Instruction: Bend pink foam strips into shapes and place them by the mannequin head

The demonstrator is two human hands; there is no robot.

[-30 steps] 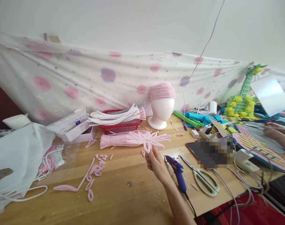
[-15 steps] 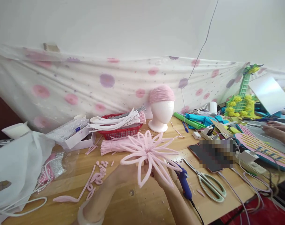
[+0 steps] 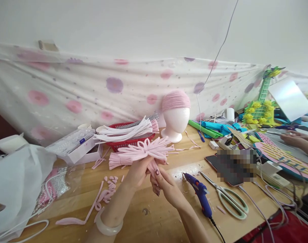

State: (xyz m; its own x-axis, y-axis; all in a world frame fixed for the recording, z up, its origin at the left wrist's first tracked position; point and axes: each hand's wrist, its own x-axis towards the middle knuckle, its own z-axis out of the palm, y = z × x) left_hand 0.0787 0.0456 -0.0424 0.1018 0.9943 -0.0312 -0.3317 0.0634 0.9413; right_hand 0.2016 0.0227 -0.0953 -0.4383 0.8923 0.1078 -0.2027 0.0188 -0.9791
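Note:
A pink pipe-cleaner flower (image 3: 146, 150) with long looped petals is held above the table in both hands, seen from the side. My left hand (image 3: 141, 170) wraps round it just under the petals. Lower down, my right hand (image 3: 164, 184) is closed on the flower's stem, its thumb along the front. Behind the flower lies a bundle of pink pipe cleaners (image 3: 115, 161). To the right of my right hand are a blue glue gun (image 3: 200, 195) and scissors with pale green handles (image 3: 229, 199).
A white foam head (image 3: 175, 123) with a pink wrapped top stands behind. Left of it is a red basket (image 3: 113, 145) of pipe cleaners. Pink loops and scraps (image 3: 108, 189) lie on the left. A phone (image 3: 223, 172) and cables are on the right, beyond them a co-worker's hands (image 3: 295, 138).
The flower has tipped from facing me to side-on, and its petals now spread lower and farther back. Both hands, hidden behind the petals before, now show on the stem.

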